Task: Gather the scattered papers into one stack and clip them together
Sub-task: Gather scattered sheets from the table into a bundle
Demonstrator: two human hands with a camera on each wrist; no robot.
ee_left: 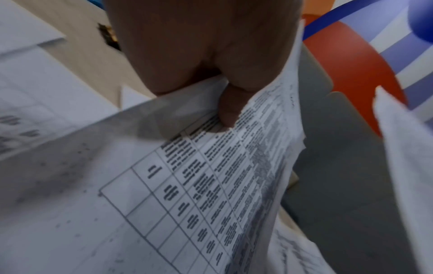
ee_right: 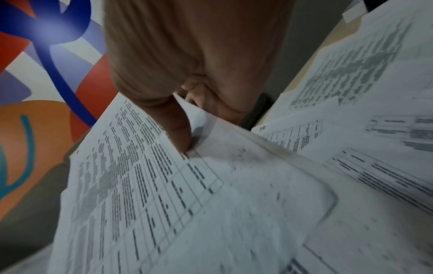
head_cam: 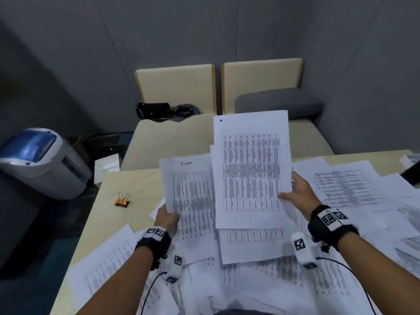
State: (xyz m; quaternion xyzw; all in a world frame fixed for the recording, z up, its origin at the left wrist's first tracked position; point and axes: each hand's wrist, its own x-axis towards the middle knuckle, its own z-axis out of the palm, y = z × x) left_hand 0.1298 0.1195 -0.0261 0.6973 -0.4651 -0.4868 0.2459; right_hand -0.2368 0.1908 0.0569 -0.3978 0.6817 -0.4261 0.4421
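Observation:
Printed sheets with tables lie scattered over the pale wooden table (head_cam: 113, 185). My left hand (head_cam: 168, 220) pinches the lower left edge of a raised sheaf of papers (head_cam: 193, 196), thumb on top (ee_left: 226, 111). My right hand (head_cam: 297, 193) pinches the right edge of a single sheet (head_cam: 251, 169) held upright and overlapping that sheaf; its thumb (ee_right: 180, 133) presses the sheet's printed face (ee_right: 121, 185). An orange and black binder clip (head_cam: 122, 200) sits on bare table to the left of both hands. Loose papers (head_cam: 347, 185) spread under and to the right of my arms.
Beyond the table stands a beige bench seat (head_cam: 168, 137) with a black bag (head_cam: 153, 111) and a grey cushion (head_cam: 278, 102). A white and blue bin (head_cam: 38, 160) stands on the floor at left. A dark object (head_cam: 412, 172) lies at the table's right edge.

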